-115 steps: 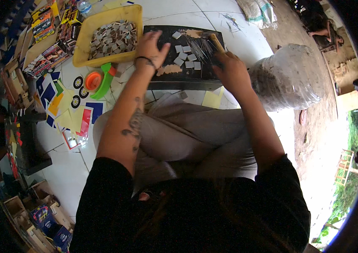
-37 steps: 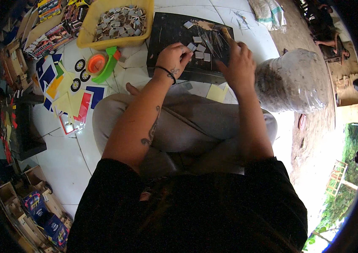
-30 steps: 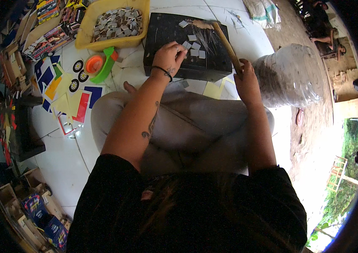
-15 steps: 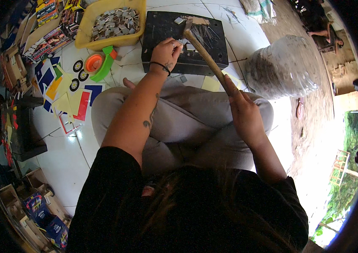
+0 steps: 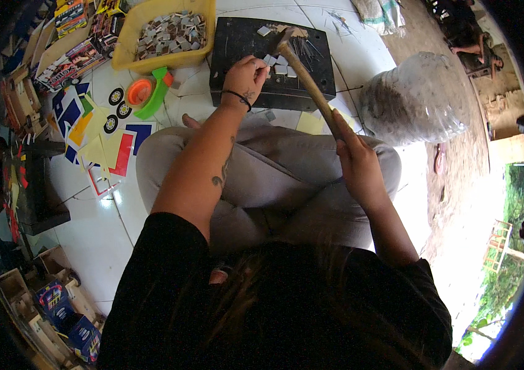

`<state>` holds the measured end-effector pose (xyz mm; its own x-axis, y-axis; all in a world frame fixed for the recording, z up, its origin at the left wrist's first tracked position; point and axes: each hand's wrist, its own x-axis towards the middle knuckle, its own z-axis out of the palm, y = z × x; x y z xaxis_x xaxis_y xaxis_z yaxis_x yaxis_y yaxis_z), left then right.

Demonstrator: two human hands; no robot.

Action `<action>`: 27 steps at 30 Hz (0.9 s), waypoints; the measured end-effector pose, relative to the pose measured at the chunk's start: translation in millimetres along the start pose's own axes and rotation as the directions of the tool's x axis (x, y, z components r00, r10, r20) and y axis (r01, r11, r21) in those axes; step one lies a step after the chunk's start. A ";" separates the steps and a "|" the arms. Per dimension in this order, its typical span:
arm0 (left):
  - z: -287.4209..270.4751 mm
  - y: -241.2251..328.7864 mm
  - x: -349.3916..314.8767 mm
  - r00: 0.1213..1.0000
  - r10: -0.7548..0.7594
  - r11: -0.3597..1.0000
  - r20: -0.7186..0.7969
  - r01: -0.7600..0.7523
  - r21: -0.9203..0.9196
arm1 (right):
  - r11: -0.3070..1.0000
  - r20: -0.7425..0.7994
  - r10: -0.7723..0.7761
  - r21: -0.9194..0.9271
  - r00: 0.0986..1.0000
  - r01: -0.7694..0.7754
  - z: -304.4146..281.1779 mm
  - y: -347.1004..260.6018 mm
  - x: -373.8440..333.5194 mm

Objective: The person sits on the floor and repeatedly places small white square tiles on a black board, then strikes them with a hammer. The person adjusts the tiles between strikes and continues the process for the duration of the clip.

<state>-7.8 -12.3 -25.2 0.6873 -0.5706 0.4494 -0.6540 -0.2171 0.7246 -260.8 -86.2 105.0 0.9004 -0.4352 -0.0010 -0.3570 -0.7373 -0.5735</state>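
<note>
My right hand (image 5: 359, 163) grips the wooden handle of a hammer (image 5: 307, 81), fingers wrapped round its lower end. The hammer's head is over the black block (image 5: 231, 42) in front of my crossed legs. Fingers pinched together, my left hand (image 5: 245, 77) is at the block's near left part; whatever is between the fingertips is too small to make out. Beside those fingertips lie several small silvery square pieces (image 5: 280, 69). A bundle of thin metal rods or nails (image 5: 310, 48) lies on the block behind the hammer, partly hidden by it.
A yellow basin (image 5: 206, 37) of similar square pieces stands left of the block. Nearby are a green-and-orange tape dispenser (image 5: 162, 92), small toy wheels (image 5: 116, 95) and coloured sheets (image 5: 92, 151). A stuffed clear plastic sack (image 5: 410, 98) is at the right. Another person (image 5: 474, 46) sits far right.
The hammer's head has shifted a little to the right, away from my left fingertips, uncovering more square pieces. My left hand stays nearly in place, still pinched.
</note>
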 end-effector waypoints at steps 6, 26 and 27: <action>-1.8 8.5 -1.7 1.000 0.005 0.993 0.019 -0.007 0.115 | 0.991 0.004 0.112 0.079 0.994 -0.112 -9.8 0.9 0.0; 0.4 9.2 -3.9 0.999 0.053 0.956 0.013 -0.054 0.287 | 0.997 -0.042 -0.072 0.001 0.997 0.072 7.5 5.6 -1.6; 1.2 8.9 -4.7 0.998 0.060 0.962 -0.005 -0.056 0.266 | 0.992 -0.120 -0.109 0.052 0.987 0.116 9.4 5.6 -2.0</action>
<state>-17.2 -12.6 -21.5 0.6486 -0.5782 0.4949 -0.7522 -0.3878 0.5327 -262.3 -84.6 94.1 0.8977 -0.4108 0.1594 -0.2368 -0.7548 -0.6118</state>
